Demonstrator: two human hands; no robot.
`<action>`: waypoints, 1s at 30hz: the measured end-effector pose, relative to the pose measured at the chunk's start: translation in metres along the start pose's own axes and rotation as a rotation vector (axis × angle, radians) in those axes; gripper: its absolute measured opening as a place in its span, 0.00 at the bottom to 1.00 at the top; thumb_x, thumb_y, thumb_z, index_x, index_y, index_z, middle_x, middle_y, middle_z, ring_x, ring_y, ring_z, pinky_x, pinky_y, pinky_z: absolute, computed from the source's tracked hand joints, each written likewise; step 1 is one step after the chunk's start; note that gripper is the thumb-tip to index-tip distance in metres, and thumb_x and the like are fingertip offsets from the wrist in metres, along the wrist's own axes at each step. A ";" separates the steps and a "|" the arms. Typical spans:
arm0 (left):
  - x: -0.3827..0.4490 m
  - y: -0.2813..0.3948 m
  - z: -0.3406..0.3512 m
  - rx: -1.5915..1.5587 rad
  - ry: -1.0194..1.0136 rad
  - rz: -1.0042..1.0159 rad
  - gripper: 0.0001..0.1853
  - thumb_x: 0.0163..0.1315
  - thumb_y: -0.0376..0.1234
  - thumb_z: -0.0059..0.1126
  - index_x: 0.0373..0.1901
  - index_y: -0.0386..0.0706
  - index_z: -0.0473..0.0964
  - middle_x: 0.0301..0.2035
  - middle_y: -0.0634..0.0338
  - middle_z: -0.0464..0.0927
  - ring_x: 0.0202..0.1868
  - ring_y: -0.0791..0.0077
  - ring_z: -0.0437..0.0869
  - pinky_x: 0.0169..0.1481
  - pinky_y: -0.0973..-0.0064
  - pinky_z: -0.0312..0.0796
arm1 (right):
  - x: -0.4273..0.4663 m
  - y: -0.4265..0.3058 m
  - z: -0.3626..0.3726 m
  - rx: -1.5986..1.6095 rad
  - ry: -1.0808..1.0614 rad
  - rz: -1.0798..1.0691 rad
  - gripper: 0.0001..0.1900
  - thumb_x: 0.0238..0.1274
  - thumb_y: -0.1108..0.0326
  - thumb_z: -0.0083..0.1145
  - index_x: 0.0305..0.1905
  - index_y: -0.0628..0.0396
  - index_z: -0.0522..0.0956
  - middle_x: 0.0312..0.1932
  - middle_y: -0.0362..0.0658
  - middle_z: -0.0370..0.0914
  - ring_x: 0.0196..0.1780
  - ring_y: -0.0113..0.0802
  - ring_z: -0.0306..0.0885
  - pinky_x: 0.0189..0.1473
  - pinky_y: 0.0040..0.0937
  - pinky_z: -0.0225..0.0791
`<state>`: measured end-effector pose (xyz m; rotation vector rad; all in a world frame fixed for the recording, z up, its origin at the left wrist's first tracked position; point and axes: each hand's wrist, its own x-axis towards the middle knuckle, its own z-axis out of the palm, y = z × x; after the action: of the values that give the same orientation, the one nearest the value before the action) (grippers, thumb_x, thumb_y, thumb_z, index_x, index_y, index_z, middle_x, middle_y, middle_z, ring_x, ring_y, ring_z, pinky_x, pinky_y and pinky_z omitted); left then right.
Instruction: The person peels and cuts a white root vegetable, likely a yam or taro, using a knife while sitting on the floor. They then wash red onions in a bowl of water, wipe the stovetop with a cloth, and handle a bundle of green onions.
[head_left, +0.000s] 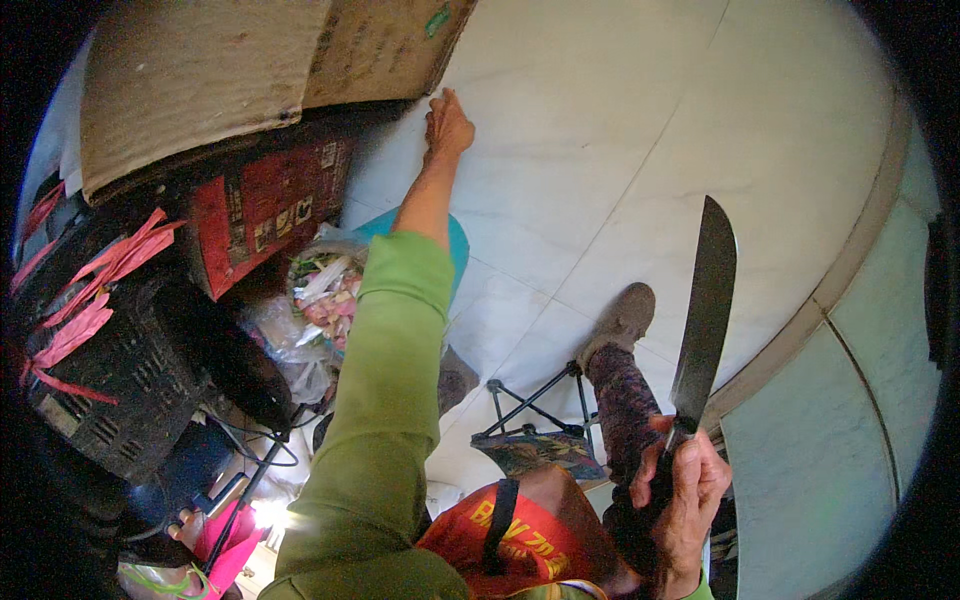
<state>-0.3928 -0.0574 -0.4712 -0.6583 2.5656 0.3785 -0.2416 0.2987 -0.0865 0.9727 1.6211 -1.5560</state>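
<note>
My right hand (686, 480) grips the dark handle of a large broad-bladed knife (706, 300), its blade pointing up and away from me. My left hand (450, 126) is stretched far forward in a green sleeve. Its fingers are partly curled near the corner of a brown cardboard sheet (202, 82); I cannot tell whether they touch it. Beneath my left forearm is a blue-green container (459, 251), partly hidden. Beside it a plastic-lined bin (330, 241) holds scraps and bits of plastic (326, 296).
A red printed box (270, 210) sits under the cardboard. Pink ribbon strips (131, 247), dark slatted equipment (112, 405) and cables (255, 450) crowd the left. A folding stool (540, 450) stands by my shoe (628, 311). A raised tiled ledge (817, 450) curves along the right.
</note>
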 end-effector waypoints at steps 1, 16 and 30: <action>-0.001 -0.001 0.002 0.014 0.003 0.015 0.38 0.57 0.25 0.55 0.70 0.35 0.54 0.55 0.37 0.66 0.55 0.39 0.73 0.57 0.53 0.73 | 0.002 0.000 0.000 0.003 0.003 0.001 0.23 0.76 0.52 0.44 0.48 0.66 0.74 0.19 0.39 0.68 0.16 0.23 0.64 0.17 0.23 0.58; -0.018 0.017 0.009 -0.023 -0.094 0.007 0.30 0.58 0.28 0.53 0.66 0.43 0.65 0.54 0.43 0.67 0.56 0.43 0.73 0.56 0.49 0.72 | 0.009 -0.009 0.013 -0.135 -0.024 0.040 0.16 0.75 0.59 0.45 0.43 0.62 0.78 0.20 0.35 0.70 0.20 0.18 0.62 0.20 0.22 0.55; 0.039 -0.077 0.040 -0.278 0.150 -0.064 0.35 0.53 0.25 0.51 0.68 0.42 0.64 0.55 0.38 0.70 0.60 0.44 0.70 0.66 0.56 0.64 | 0.015 -0.004 0.022 -0.192 -0.134 -0.027 0.17 0.74 0.57 0.47 0.47 0.61 0.79 0.19 0.33 0.68 0.20 0.18 0.62 0.20 0.22 0.55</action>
<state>-0.3688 -0.1228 -0.5360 -0.8954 2.6488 0.6966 -0.2532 0.2776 -0.0985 0.7313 1.6592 -1.4212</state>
